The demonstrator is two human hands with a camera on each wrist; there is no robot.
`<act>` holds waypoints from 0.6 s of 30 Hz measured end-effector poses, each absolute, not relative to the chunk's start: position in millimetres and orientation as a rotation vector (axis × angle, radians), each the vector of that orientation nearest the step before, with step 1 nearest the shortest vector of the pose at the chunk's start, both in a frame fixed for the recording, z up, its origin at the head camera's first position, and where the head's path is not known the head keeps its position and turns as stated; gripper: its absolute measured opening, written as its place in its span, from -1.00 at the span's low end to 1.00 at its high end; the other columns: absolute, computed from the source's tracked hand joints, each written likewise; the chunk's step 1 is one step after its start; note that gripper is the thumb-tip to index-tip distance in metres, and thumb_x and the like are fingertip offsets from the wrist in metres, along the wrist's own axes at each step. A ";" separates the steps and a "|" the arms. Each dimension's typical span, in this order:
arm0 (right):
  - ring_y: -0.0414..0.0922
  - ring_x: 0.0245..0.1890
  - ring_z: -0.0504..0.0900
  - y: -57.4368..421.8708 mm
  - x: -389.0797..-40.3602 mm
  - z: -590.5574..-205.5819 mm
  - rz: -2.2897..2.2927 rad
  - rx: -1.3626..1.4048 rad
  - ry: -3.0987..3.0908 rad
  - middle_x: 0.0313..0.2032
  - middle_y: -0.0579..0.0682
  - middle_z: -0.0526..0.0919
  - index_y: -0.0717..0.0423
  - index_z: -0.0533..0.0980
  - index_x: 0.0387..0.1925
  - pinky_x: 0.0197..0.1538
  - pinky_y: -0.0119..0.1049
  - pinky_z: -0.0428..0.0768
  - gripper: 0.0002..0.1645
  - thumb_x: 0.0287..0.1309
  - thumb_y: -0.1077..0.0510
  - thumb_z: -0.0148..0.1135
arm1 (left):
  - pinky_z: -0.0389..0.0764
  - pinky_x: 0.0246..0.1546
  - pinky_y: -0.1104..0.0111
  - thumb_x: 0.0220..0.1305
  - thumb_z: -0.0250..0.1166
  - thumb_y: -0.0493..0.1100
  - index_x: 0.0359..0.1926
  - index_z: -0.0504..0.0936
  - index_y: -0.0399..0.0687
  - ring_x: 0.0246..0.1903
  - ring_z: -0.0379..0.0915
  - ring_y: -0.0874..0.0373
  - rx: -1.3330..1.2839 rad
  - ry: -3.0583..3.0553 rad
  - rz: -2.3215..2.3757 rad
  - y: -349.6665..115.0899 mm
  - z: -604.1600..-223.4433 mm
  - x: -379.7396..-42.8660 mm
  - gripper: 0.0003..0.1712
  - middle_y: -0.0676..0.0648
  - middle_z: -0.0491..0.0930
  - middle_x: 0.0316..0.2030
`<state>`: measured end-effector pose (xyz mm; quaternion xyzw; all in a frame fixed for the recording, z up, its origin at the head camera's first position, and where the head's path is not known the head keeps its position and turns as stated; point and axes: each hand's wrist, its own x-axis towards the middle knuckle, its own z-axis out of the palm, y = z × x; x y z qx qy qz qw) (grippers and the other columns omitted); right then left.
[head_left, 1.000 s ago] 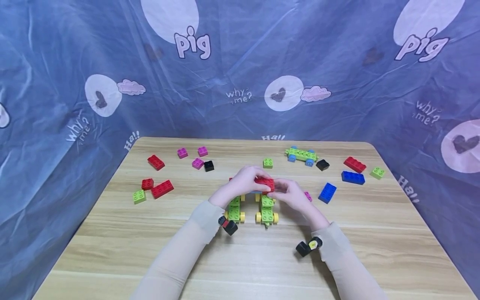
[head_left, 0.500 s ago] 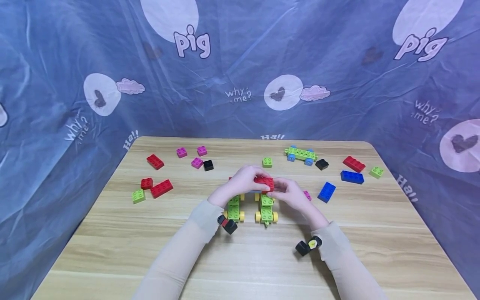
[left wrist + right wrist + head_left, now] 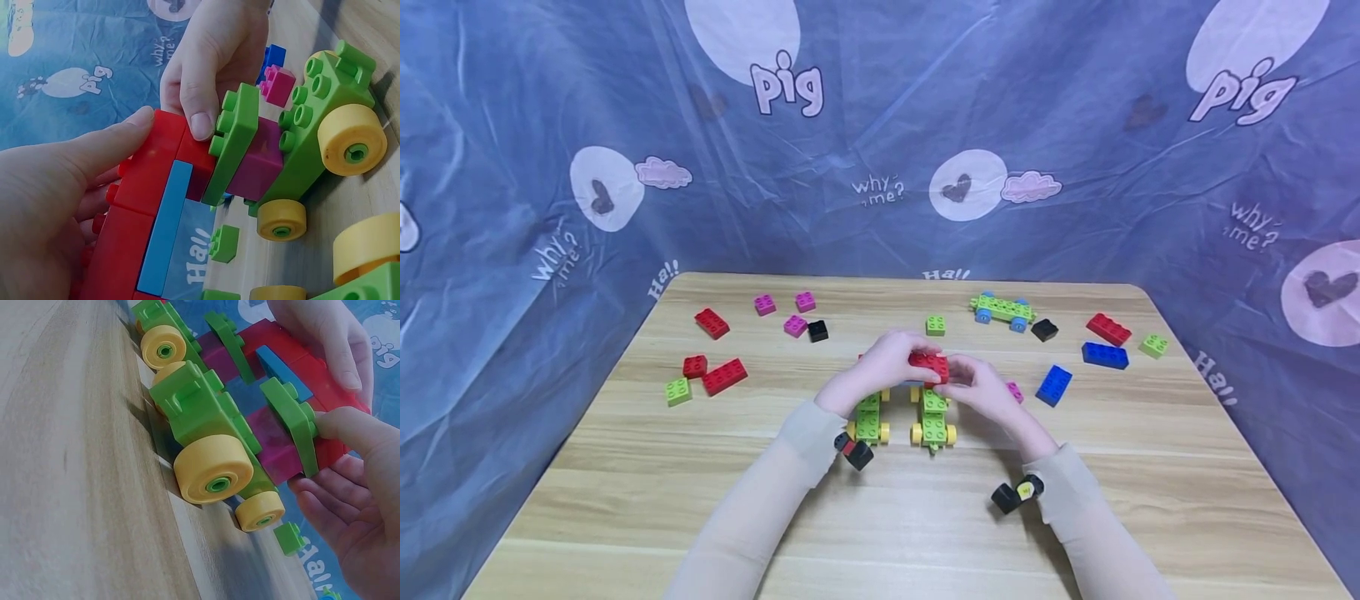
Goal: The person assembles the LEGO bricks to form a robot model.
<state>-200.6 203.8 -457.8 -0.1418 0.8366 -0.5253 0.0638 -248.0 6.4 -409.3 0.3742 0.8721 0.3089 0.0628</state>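
Two green wheeled bases (image 3: pixel 934 427) with yellow wheels stand side by side, joined by a bridge-like stack of toy bricks. In the right wrist view, a magenta brick (image 3: pixel 270 445) and a sloping green piece (image 3: pixel 289 419) rise from the nearer base. A blue piece (image 3: pixel 167 231) spans between red bricks below the top row. My left hand (image 3: pixel 891 364) grips the top red bricks (image 3: pixel 931 367), its thumb on the near side and fingers behind. At the right end my right hand (image 3: pixel 981 390) pinches a lower red brick (image 3: pixel 197 159) beside the green piece; its fingers are partly hidden.
Loose red (image 3: pixel 725 377), magenta (image 3: pixel 764 305), black (image 3: pixel 818 331) and green (image 3: pixel 678 392) bricks lie left and behind. To the right are blue bricks (image 3: pixel 1055 385), a red brick (image 3: pixel 1108 329) and another green base (image 3: pixel 1002 309) with blue wheels. A printed blue cloth (image 3: pixel 880 125) hangs behind the table.
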 end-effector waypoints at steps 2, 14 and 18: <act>0.12 0.08 0.59 201.7 -198.5 -454.3 -1.584 -0.421 2.530 0.05 0.24 0.60 0.31 0.46 0.10 0.20 -0.03 0.51 -0.51 0.15 0.23 0.31 | 0.55 0.03 0.34 0.08 0.44 0.02 0.12 0.61 -0.13 0.00 0.58 0.12 1.123 2.656 0.924 6.0 -409.2 -246.6 -0.41 -0.06 0.66 0.02; 0.21 0.19 0.48 197.9 -194.2 -442.9 -1.554 -0.426 2.624 0.13 0.28 0.54 0.31 0.37 0.22 0.29 0.10 0.37 -0.32 0.08 0.17 0.37 | 0.51 0.14 0.23 0.24 0.31 0.07 0.11 0.61 -0.07 0.05 0.55 0.10 1.107 2.705 1.060 -14.0 -391.6 -242.0 -0.51 -0.03 0.65 0.03; 0.22 0.21 0.45 196.3 -196.2 -437.9 -1.600 -0.474 2.630 0.17 0.25 0.52 0.26 0.39 0.22 0.31 0.13 0.34 -0.32 0.08 0.14 0.38 | 0.52 0.13 0.23 0.29 0.27 0.01 0.08 0.63 -0.05 0.03 0.56 0.11 1.105 2.727 1.174 -27.5 -387.7 -242.8 -0.60 -0.02 0.67 -0.01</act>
